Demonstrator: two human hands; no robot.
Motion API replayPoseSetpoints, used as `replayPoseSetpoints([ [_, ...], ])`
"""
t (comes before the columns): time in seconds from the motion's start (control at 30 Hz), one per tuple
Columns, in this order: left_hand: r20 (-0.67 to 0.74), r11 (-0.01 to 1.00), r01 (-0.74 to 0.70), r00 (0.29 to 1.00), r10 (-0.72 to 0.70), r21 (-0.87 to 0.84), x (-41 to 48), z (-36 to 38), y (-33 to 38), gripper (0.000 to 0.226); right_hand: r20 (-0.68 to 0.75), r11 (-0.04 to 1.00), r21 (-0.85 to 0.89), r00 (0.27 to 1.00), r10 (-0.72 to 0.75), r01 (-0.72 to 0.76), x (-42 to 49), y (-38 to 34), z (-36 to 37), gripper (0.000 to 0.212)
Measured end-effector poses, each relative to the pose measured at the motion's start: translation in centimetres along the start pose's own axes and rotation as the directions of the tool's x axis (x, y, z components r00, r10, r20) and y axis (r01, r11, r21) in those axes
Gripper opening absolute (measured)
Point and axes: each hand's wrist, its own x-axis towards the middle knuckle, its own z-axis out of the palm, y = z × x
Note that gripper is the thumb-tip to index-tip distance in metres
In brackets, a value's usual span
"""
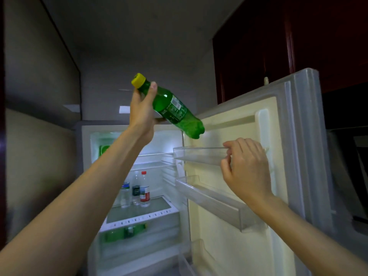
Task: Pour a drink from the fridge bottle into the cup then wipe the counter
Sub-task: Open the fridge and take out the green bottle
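A person stands facing an open fridge (137, 196), seen from a camera on their head. The left hand (142, 110) is raised above the fridge's top edge, fingers wrapped around the neck and shoulder of a green bottle (171, 107). The bottle has a yellow cap (138, 80), closed, and tilts so the cap points up and away from the fridge door while the base dips toward the door. Holding it near the neck likely leaves the body free to swing clear of the shelves.

The right hand (246, 166) rests on the inside of the fridge door (235, 196), fingers curled partly closed around the outer end of the door's upper clear shelf (197, 154). It holds nothing else; the grip probably steadies the door or readies it for closing.

Inside the fridge, on a middle shelf, stand a few clear bottles (137, 190), one with a red cap. Another green bottle lies on its side on the shelf below them.

No cup or bench is in view, so pouring has not begun; shutting the door seems the likely next move.
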Motion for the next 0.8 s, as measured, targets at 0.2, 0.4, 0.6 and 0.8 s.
replayPoseSetpoints([
  [0.2, -0.081, 0.956, -0.032, 0.995, 0.058, 0.29, -3.6, -4.1, 2.6, 0.016, 0.071, 1.0, 0.003, 0.997, -0.001, 0.001, -0.2, -3.7, 0.3, 0.034],
  [0.4, -0.12, 0.857, 0.043, 0.992, 0.022, 0.513, -7.9, -9.9, 3.9, 0.024, 0.211, 0.996, -0.039, 0.975, -0.073, 0.082, -0.2, -10.5, 0.3, 0.046],
  [0.6, -0.152, 0.754, 0.19, 0.981, -0.12, 0.629, -11.8, -14.5, 4.2, 0.022, 0.365, 0.963, 0.016, 0.895, -0.258, 0.271, 0.2, -15.3, 1.2, 0.047],
  [0.8, -0.198, 0.699, 0.312, 0.95, -0.241, 0.643, -15.8, -17.8, 4.0, 0.019, 0.415, 0.898, 0.233, 0.797, -0.438, 0.373, -2.7, -18.3, 0.4, 0.041],
])
